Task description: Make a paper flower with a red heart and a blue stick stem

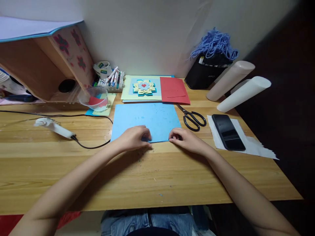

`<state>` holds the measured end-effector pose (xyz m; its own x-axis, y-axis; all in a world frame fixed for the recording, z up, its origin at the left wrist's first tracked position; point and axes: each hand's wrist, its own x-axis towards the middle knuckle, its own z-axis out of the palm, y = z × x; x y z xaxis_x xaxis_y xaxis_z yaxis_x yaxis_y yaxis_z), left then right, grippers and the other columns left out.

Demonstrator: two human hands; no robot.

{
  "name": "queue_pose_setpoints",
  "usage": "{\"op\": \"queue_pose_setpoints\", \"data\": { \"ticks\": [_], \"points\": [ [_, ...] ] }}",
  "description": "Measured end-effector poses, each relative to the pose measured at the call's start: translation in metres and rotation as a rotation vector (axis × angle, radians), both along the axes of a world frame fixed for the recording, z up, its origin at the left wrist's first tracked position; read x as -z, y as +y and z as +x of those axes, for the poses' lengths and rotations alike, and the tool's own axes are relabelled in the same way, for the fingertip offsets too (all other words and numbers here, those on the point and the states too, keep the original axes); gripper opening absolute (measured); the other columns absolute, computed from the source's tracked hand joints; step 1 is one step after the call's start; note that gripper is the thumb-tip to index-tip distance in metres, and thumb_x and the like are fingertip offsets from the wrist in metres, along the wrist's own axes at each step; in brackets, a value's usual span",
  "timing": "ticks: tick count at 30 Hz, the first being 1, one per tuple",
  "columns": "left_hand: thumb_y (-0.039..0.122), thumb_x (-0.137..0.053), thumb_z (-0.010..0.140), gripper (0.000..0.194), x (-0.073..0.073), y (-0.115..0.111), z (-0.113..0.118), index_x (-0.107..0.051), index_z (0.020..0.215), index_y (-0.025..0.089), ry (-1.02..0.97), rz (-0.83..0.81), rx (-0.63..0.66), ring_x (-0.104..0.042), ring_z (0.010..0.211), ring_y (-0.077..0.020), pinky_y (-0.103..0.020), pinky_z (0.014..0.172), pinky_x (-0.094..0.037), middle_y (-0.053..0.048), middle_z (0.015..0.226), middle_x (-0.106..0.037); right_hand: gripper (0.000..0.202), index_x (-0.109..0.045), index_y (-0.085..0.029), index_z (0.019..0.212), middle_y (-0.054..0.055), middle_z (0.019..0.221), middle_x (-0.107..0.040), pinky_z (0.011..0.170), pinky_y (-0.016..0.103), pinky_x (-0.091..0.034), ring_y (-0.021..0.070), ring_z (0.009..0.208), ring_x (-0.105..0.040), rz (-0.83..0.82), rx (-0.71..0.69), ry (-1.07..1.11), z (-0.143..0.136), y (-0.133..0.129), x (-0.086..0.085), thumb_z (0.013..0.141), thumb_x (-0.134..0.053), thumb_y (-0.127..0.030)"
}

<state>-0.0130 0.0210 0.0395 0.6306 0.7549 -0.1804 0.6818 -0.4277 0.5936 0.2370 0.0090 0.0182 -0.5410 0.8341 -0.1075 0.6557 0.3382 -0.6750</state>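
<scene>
A light blue sheet (147, 118) with faint darker marks lies flat on the wooden table. My left hand (134, 139) curls over its near edge, with the thumb low and the fingers on top. Further right along that same edge, my right hand (183, 139) pinches the sheet between thumb and bent fingers. Black-handled scissors (192, 118) rest just right of the sheet, their tips reaching toward the red paper (174, 90). Behind the sheet, a layered paper flower (144, 87) with a red heart sits on pale yellow and blue paper.
A white glue gun (55, 127) with a black cord lies left. Behind it are a clear bowl (94, 100), markers (114, 78) and an open box (71, 59). At right stand two white tubes (231, 80), a black holder with blue yarn (204, 72), and a phone (227, 131) on white paper.
</scene>
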Motion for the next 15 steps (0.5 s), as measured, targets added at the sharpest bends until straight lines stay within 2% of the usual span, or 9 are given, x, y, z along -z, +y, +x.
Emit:
{"op": "queue_pose_setpoints", "data": {
  "ticks": [4,8,11,15],
  "points": [
    [0.036,-0.058,0.077,0.017,0.004,-0.026,-0.025,-0.06,0.085,0.021,0.006,0.14,-0.09,-0.054,0.084,-0.0165,-0.026,0.068,-0.04,-0.003,0.091,-0.058,0.01,-0.057,-0.02,0.08,0.004,0.08,-0.057,0.07,0.028,-0.038,0.017,0.079,-0.052,0.16,-0.022,-0.032,-0.02,-0.01,-0.003,0.083,-0.052,-0.028],
    [0.031,-0.054,0.081,0.013,0.011,-0.035,-0.027,-0.061,0.082,0.02,-0.034,0.182,-0.141,-0.054,0.087,-0.0168,-0.026,0.071,-0.041,-0.003,0.09,-0.059,0.008,-0.057,-0.02,0.081,0.004,0.083,-0.058,0.071,0.028,-0.038,0.0175,0.083,-0.051,0.212,-0.066,-0.02,-0.049,-0.014,-0.001,0.082,-0.054,-0.027],
    [0.032,-0.059,0.077,0.012,0.014,-0.033,-0.025,-0.062,0.079,0.021,-0.058,0.133,-0.197,-0.055,0.083,-0.016,-0.025,0.07,-0.041,-0.002,0.087,-0.06,0.009,-0.057,-0.019,0.079,0.003,0.079,-0.058,0.067,0.026,-0.037,0.0154,0.077,-0.051,0.17,-0.058,0.008,-0.066,-0.012,0.0,0.081,-0.056,-0.027],
    [0.033,-0.065,0.07,0.011,0.016,-0.026,-0.023,-0.066,0.072,0.022,-0.05,0.027,-0.268,-0.056,0.076,-0.0145,-0.024,0.065,-0.04,0.001,0.083,-0.062,0.01,-0.06,-0.018,0.073,0.002,0.076,-0.06,0.061,0.023,-0.036,0.0125,0.069,-0.052,0.026,-0.038,0.022,-0.08,-0.004,-0.002,0.078,-0.058,-0.025]
  ]
}}
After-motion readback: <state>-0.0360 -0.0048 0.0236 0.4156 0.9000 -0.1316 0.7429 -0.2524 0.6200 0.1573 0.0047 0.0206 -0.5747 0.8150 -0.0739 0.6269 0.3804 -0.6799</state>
